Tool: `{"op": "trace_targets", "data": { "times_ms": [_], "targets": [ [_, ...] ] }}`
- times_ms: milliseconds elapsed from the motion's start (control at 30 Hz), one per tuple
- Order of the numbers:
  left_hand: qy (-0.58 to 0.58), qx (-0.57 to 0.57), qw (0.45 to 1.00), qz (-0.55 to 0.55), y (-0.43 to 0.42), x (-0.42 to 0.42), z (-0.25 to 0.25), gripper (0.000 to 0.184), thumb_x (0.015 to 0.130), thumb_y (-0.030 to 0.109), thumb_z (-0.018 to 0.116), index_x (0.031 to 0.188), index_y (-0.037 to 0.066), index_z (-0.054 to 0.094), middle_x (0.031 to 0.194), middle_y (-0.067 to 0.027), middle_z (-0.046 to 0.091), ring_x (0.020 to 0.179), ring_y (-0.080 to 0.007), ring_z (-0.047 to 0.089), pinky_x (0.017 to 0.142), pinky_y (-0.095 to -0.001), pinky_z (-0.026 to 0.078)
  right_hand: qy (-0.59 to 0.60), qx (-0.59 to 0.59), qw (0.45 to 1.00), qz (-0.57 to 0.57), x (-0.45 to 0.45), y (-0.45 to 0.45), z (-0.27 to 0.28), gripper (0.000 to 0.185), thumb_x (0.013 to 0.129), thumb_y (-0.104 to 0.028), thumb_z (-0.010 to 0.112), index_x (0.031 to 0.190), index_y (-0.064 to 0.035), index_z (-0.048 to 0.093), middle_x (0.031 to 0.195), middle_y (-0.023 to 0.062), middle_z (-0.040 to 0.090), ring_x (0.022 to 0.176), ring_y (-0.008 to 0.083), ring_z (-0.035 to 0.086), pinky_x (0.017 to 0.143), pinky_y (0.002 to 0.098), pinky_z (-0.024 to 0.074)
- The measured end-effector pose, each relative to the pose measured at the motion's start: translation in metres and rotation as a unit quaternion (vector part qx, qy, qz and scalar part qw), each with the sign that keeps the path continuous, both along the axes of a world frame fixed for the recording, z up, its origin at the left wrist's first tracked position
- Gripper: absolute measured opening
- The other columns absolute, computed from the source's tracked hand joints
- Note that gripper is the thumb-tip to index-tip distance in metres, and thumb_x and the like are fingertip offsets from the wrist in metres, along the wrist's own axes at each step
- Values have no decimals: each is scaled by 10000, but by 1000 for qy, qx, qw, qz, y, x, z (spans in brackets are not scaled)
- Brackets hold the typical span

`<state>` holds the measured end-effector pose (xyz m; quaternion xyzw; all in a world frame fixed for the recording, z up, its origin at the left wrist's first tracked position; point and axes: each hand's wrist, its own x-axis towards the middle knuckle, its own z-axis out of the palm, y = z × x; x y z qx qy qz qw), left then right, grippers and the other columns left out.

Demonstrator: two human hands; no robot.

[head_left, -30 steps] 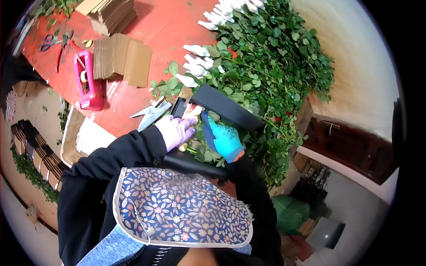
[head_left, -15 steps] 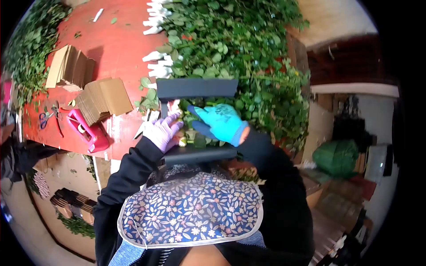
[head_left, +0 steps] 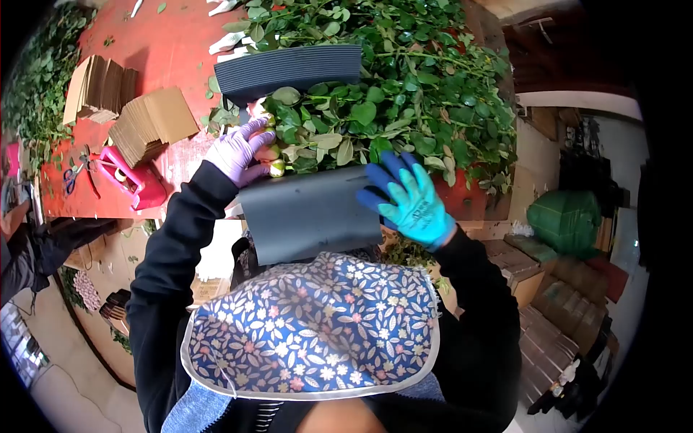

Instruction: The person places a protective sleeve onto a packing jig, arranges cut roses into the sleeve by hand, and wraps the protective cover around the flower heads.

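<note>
Roses (head_left: 277, 168) lay with their pale heads gathered at one end and their leafy stems (head_left: 346, 119) stretched away over the red surface (head_left: 184, 43), between a ribbed dark panel (head_left: 289, 71) on the far side and a smooth dark flap (head_left: 310, 216) on the near side, an arrangement that probably kept the stems running one way and the bunch from spreading. The left hand (head_left: 242, 150), gloved in lilac, was fairly wide, its fingers parted and bent against the flower heads, seemingly to keep their ends even without squeezing the petals. The right hand (head_left: 413, 202), gloved in turquoise and dark blue, was wide and gripped nothing that could be seen; its fingers reached over the end of the near flap, though whether they pressed on it could not be told. The roses' heads were thus right at the left fingertips, while the right hand was well apart from those heads, just beside the lower leaves
</note>
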<state>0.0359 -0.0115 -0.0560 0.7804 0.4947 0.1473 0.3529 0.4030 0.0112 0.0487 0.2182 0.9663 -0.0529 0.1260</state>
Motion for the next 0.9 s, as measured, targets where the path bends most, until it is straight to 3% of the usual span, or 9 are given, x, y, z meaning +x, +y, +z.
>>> {"op": "trace_targets", "data": {
  "times_ms": [233,400,500,533,633,700,767,867,900],
  "targets": [
    [34,-10,999,-6,6,6,-26,589,765,246,770,1282,70,548,1377,-165,486,1190,-372,538,955,-437,481,216,-252,941,-70,-32,55,12,435,742,-188,717,1164,-103,656,1147,101,662,1048,267,634,887,415,491],
    [-254,-74,944,195,-11,3,-57,479,814,-76,589,1276,42,543,1191,-153,595,1088,-222,601,880,-299,500,306,-292,848,-319,-63,121,-54,226,898,-197,660,1037,-24,702,940,156,713,805,282,688,711,358,533],
    [-130,0,935,329,-16,-8,3,458,788,-121,519,1220,29,550,1097,-136,634,923,-248,644,765,-285,525,256,-243,862,-364,-71,136,-91,268,923,-180,634,1104,14,669,979,139,719,855,234,682,766,335,525],
    [-145,190,952,193,-4,-1,23,431,775,-101,563,1185,32,578,1099,-141,631,904,-287,644,762,-330,541,251,-245,865,-358,-62,136,-113,268,923,-180,634,1104,14,669,979,139,719,855,234,682,766,335,525],
    [-79,97,992,-15,13,31,49,347,846,180,653,1156,26,623,1212,-138,616,1077,-313,590,930,-388,493,344,-413,732,-420,-47,143,-124,262,918,-208,641,1072,2,679,958,146,714,867,239,676,764,333,512],
    [-21,36,999,-10,16,37,31,407,871,291,638,1181,27,623,1265,-135,600,1126,-309,558,978,-395,459,83,-162,898,-401,-61,142,-37,246,907,-250,643,1027,-44,704,889,127,713,777,283,674,699,375,527],
    [-11,14,1000,-9,16,35,35,435,873,321,639,1190,23,624,1273,-142,595,1128,-313,557,984,-405,450,208,-26,908,-363,-66,128,11,207,903,-192,635,1003,-23,702,836,107,703,708,275,665,644,388,523],
    [-13,42,999,3,5,41,29,439,873,318,642,1188,12,623,1264,-139,601,1130,-316,555,994,-406,440,253,-320,826,-388,-80,96,45,275,888,-81,609,1149,2,639,922,164,701,767,299,677,705,407,543],
    [-25,42,999,4,6,41,32,421,873,305,641,1171,8,627,1249,-141,609,1120,-321,561,998,-404,437,230,-270,906,-232,-89,91,22,321,907,-141,591,1197,-5,616,1081,187,658,962,324,633,844,417,503]
  ]
}}
